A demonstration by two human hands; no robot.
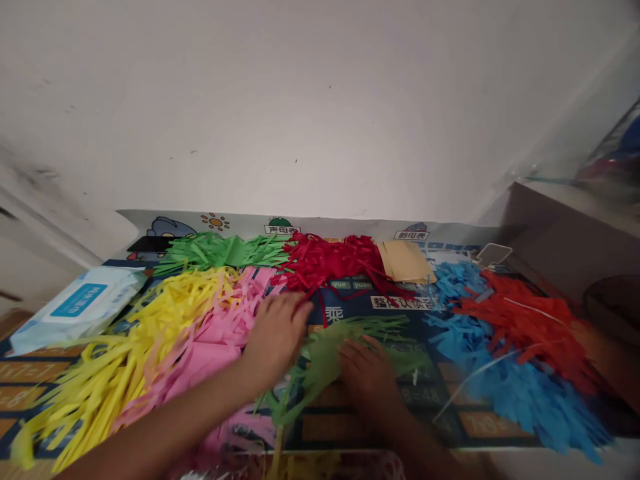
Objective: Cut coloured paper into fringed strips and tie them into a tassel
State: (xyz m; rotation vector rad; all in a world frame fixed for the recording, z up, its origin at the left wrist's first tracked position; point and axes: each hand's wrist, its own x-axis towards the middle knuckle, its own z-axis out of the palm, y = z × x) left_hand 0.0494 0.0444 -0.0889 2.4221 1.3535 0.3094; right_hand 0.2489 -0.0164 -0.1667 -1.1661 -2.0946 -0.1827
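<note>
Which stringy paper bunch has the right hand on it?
The front green bunch, between the pink bunch and the blue one: the right hand is on it. The other green bunch lies farther back, away from that hand.

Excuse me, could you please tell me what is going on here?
A person has the right hand at a blurred green fringe over a printed sheet. The left hand is between that and a pink fringe; whether it grips anything is unclear. Red strips lie beyond, yellow strips to the left, blue strips and orange strips to the right.
</note>
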